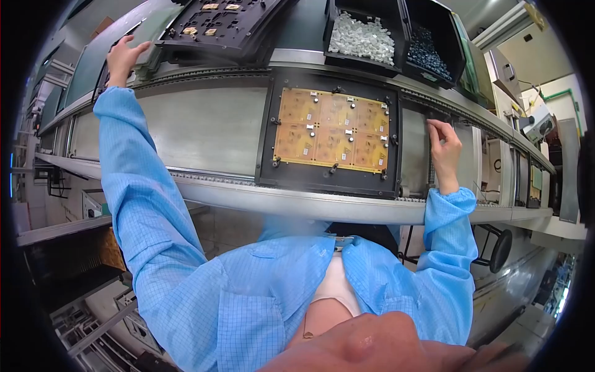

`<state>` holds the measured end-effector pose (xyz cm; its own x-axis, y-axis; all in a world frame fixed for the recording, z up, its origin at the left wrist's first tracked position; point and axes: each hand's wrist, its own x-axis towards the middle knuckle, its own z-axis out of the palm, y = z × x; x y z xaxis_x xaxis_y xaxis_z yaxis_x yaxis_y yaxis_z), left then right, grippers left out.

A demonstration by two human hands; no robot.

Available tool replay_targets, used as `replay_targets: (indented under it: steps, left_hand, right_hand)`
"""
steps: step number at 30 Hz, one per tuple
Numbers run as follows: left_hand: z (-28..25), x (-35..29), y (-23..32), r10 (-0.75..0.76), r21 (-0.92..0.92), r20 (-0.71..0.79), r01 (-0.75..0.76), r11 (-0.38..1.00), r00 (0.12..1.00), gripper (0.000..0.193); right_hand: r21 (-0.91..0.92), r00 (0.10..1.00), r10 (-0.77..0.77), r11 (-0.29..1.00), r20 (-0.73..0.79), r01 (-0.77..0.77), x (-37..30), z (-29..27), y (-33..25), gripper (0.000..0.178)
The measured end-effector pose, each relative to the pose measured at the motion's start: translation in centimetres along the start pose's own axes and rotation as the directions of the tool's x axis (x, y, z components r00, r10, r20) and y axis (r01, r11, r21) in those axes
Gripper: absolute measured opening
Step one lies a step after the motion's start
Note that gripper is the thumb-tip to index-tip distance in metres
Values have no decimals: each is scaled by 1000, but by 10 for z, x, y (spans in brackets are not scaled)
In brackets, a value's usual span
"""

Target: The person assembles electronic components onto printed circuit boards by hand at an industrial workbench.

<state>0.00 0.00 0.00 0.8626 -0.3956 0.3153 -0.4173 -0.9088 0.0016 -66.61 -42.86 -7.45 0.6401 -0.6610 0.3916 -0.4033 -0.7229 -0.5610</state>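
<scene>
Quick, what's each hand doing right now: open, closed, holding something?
Left hand: open, thumb spread out, nothing seen in it.
Right hand: partly curled; can't tell whether it pinches something small.

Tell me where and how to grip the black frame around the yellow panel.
Probably by the left and right borders of the black frame, from both sides: its near and far edges lie along the conveyor rails, while those borders span between them, outside the yellow panel.

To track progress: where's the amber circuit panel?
Head view, above centre, slightly right: the amber circuit panel lies on the black tray, left of the right hand.
</scene>
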Motion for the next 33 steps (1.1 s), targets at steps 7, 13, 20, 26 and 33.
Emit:
replay_targets:
  steps: [7,13,20,26,33]
  left_hand:
    - [-128,-80,34,56,-598,-245,-197,777,968,67]
    - [-137,-159,169,818,-996,63,-15,87,572,58]
    - [-98,-147,206,872,-948,290,244,205,394,54]
    - [-97,-143,242,862,-478,-295,-845,239,411,87]
    - [-109,-177,287,902,-372,-232,-890,263,364,87]
  right_hand:
    - [155,988,-93,981,-127,113,31,11,-59,24]
    - [547,945,-301,773,-129,321,84,46,-182,49]
    - [804,929,-295,595,222,-3,86,87,-179,31]
    - [796,964,-67,581,257,-171,87,117,-174,31]
    - [850,914,15,362,405,-383,65,89,-157,37]
